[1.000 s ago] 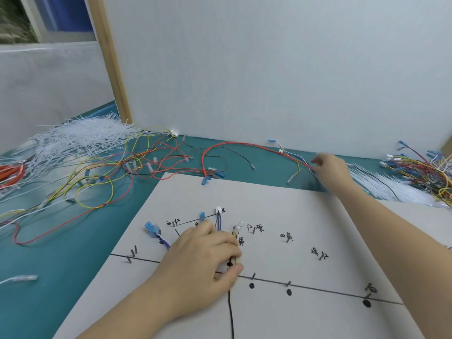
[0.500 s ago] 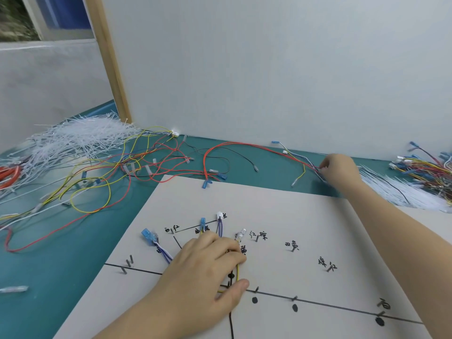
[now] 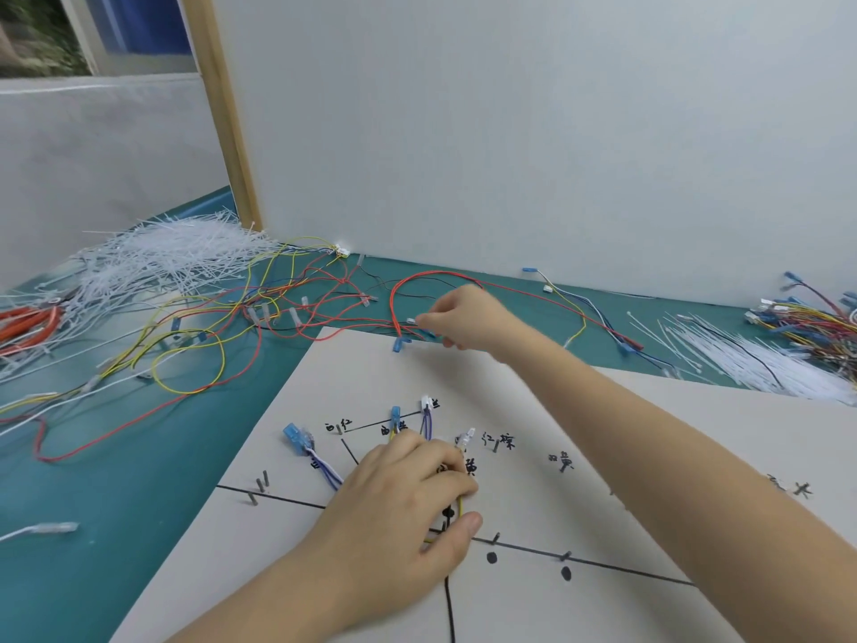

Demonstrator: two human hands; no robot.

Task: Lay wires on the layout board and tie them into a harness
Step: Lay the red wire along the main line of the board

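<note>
Head view: the layout board [image 3: 579,433] lies on the teal table [image 3: 92,526]. The left hand [image 3: 399,498] rests on the board, fingers curled over the laid wires [image 3: 324,466], thumb pressing a yellow wire [image 3: 460,505]. The right hand [image 3: 468,317] is at the board's far edge, fingertips pinching a connector on the red wire [image 3: 394,304]. Loose wires [image 3: 195,336] lie left, near the cable ties [image 3: 162,262].

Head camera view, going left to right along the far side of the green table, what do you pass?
Orange wires → pile of white cable ties → tangle of yellow and red wires → right hand pinching a connector → second heap of white cable ties → multicoloured wire bundle.
</note>
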